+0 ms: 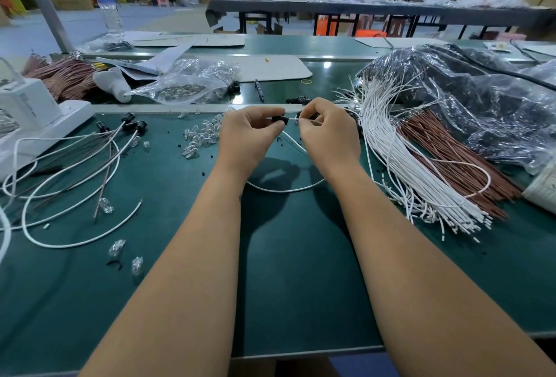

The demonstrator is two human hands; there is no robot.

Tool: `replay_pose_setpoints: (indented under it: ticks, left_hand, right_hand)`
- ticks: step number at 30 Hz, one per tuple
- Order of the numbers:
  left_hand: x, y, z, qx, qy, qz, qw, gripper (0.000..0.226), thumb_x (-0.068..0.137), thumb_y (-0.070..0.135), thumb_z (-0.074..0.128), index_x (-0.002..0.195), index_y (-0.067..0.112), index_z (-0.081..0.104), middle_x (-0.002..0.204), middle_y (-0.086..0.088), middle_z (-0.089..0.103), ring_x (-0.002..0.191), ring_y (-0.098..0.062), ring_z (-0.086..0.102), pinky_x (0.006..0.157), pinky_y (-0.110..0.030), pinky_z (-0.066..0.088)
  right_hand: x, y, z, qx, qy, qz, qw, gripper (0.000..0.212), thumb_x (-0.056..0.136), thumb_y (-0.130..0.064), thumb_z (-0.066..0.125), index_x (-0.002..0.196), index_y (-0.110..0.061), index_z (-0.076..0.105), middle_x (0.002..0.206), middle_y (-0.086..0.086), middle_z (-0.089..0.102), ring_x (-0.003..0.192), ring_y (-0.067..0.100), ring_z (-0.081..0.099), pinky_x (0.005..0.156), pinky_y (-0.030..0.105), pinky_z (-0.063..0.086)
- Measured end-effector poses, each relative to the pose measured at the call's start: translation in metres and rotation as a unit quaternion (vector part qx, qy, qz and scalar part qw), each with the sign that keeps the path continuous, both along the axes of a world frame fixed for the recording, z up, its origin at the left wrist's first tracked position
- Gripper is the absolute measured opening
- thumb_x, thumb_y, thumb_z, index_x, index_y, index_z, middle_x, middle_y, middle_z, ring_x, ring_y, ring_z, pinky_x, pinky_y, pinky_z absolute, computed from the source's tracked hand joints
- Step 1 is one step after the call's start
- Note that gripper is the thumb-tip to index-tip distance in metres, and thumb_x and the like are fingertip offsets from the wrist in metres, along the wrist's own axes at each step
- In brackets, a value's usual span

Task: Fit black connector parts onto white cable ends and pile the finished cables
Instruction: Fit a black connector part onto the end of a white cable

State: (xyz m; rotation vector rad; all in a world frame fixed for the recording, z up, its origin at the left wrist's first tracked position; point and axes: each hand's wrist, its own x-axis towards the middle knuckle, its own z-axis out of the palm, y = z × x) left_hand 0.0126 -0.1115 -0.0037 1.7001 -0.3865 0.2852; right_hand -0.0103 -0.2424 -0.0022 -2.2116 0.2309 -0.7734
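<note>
My left hand [251, 133] pinches a small black connector part [279, 119] above the green table. Right beside it, my right hand [328, 133] pinches the end of a white cable [285, 189], whose tip sits at the connector's mouth. The cable loops down onto the mat between my forearms. A thick bundle of white cables [400, 160] lies to the right. At the left lie a few cables with black connectors on their ends [132, 125]. Loose black connector parts [298, 100] sit just beyond my hands.
Small clear plastic pieces [201, 136] are scattered left of my hands, with a clear bag of them [186, 81] behind. Brown wires [451, 160] and a large plastic bag [481, 96] lie right. A white box [27, 106] stands at the left edge; a water bottle [108, 6] behind.
</note>
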Motion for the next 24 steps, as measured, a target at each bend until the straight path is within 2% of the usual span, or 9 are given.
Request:
replay_pose_setpoints:
  ticks: [3, 9, 14, 18, 21, 24]
  left_hand:
    - [0.001, -0.001, 0.000, -0.029, 0.016, -0.010, 0.999, 0.020, 0.085, 0.002, 0.067, 0.098, 0.016, 0.073, 0.081, 0.005, 0.071, 0.070, 0.005, 0.064, 0.068, -0.010, 0.047]
    - [0.001, 0.003, 0.002, -0.148, 0.050, -0.043, 0.987, 0.029, 0.083, -0.008, 0.066, 0.106, 0.011, 0.064, 0.097, -0.006, 0.069, 0.081, -0.008, 0.066, 0.079, -0.021, 0.053]
    - [0.001, 0.003, 0.003, -0.157, 0.065, -0.059, 0.984, 0.034, 0.082, -0.010, 0.067, 0.112, 0.006, 0.062, 0.098, -0.007, 0.069, 0.082, -0.008, 0.067, 0.082, -0.022, 0.054]
    - [0.001, 0.002, 0.002, -0.151, 0.065, -0.055, 0.985, 0.036, 0.081, -0.010, 0.068, 0.112, 0.006, 0.062, 0.100, -0.009, 0.070, 0.085, -0.011, 0.068, 0.082, -0.023, 0.053]
    - [0.001, 0.002, 0.003, -0.167, 0.079, -0.047, 0.982, 0.030, 0.080, -0.005, 0.071, 0.107, 0.006, 0.064, 0.091, -0.009, 0.071, 0.077, -0.013, 0.068, 0.078, -0.024, 0.056]
    - [-0.001, 0.000, 0.004, -0.173, 0.092, -0.036, 0.980, 0.017, 0.079, 0.002, 0.075, 0.094, 0.004, 0.068, 0.074, -0.004, 0.070, 0.064, -0.011, 0.065, 0.068, -0.020, 0.055]
  right_hand:
    - [0.000, 0.000, -0.001, 0.022, -0.003, 0.021, 1.000, 0.010, 0.087, -0.020, 0.058, 0.077, -0.025, 0.059, 0.061, -0.009, 0.053, 0.063, 0.015, 0.054, 0.058, 0.029, 0.042]
    - [0.003, 0.002, 0.001, 0.092, -0.027, 0.057, 0.994, 0.017, 0.088, -0.020, 0.060, 0.073, -0.027, 0.056, 0.067, -0.004, 0.058, 0.065, 0.015, 0.054, 0.064, 0.033, 0.046]
    - [0.003, 0.005, -0.003, 0.060, -0.012, 0.094, 0.994, 0.012, 0.088, -0.017, 0.060, 0.078, -0.023, 0.060, 0.059, -0.006, 0.051, 0.056, 0.010, 0.047, 0.058, 0.027, 0.038]
    - [0.003, 0.007, -0.001, 0.096, -0.009, 0.104, 0.990, 0.018, 0.090, -0.005, 0.049, 0.090, -0.019, 0.060, 0.067, -0.002, 0.059, 0.062, 0.011, 0.053, 0.061, 0.027, 0.041]
    - [0.000, 0.008, 0.000, 0.118, -0.018, 0.130, 0.984, 0.020, 0.091, -0.001, 0.047, 0.099, -0.018, 0.055, 0.074, 0.006, 0.066, 0.051, -0.001, 0.045, 0.055, 0.015, 0.035]
    - [-0.003, 0.011, 0.000, 0.108, -0.022, 0.161, 0.981, 0.022, 0.090, 0.002, 0.047, 0.101, -0.016, 0.054, 0.075, 0.011, 0.066, 0.048, -0.001, 0.043, 0.051, 0.011, 0.034]
